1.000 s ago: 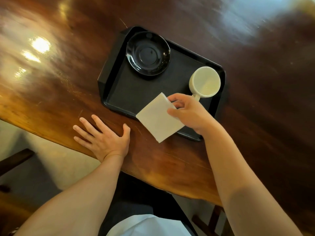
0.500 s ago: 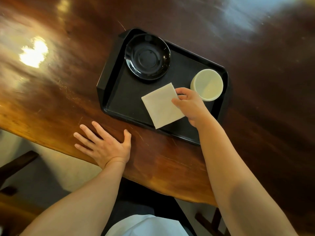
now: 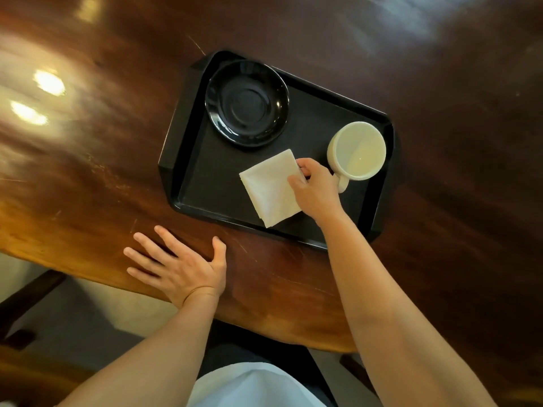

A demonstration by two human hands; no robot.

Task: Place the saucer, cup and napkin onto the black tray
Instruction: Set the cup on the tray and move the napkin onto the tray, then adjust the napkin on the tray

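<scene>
A black tray (image 3: pixel 205 168) lies on the dark wooden table. A black saucer (image 3: pixel 246 102) rests in its far left corner. A white cup (image 3: pixel 357 151) stands upright at its right side, handle toward me. A folded white napkin (image 3: pixel 269 188) lies on the tray's near middle, its near corner at the tray's front rim. My right hand (image 3: pixel 316 190) pinches the napkin's right edge between thumb and fingers, beside the cup's handle. My left hand (image 3: pixel 179 264) rests flat on the table in front of the tray, fingers spread.
The table's curved front edge (image 3: pixel 88 277) runs just under my left hand. Below it are a pale floor and dark chair legs (image 3: pixel 29 292). Bright light reflections (image 3: pixel 48 82) lie on the table at the left.
My right hand has carried the napkin from over the tray's front rim farther onto the tray and lowered it flat. The left hand has stayed in place.
</scene>
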